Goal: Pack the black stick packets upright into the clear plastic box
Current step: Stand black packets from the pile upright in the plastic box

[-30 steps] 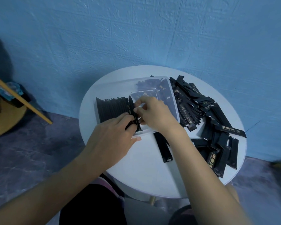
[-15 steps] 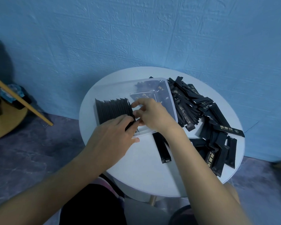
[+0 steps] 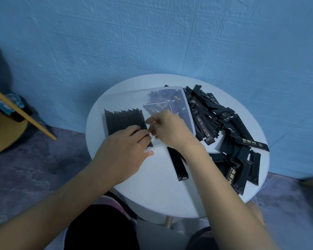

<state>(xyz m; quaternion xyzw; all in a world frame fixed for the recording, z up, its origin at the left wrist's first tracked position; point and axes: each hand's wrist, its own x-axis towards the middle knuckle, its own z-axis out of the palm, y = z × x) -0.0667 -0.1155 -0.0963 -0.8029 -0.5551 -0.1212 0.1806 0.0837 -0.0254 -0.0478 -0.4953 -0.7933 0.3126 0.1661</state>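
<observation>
A clear plastic box [image 3: 189, 112] lies on the round white table [image 3: 157, 192]. A row of black stick packets [image 3: 124, 120] stands upright in its left part. My left hand [image 3: 123, 150] rests on the near end of that row, fingers stretched over the packets and thumb outside the box's front rim. My right hand [image 3: 168, 129] reaches into the box with curled fingers and pinches the last packet at the row's right end, fingertips meeting those of my left hand. A big loose pile of black packets [image 3: 224, 127] lies to the right of the box.
One packet [image 3: 178, 165] lies flat on the table in front of the box, partly under my right forearm. More packets [image 3: 242, 168] spread to the table's right edge. A blue wall stands close behind. A wooden stool [image 3: 4, 138] and a slanted stick are on the left.
The packet held upright between both hands has gone down against the right end of the row. My left fingers have flattened onto the row; my right hand shifted slightly left.
</observation>
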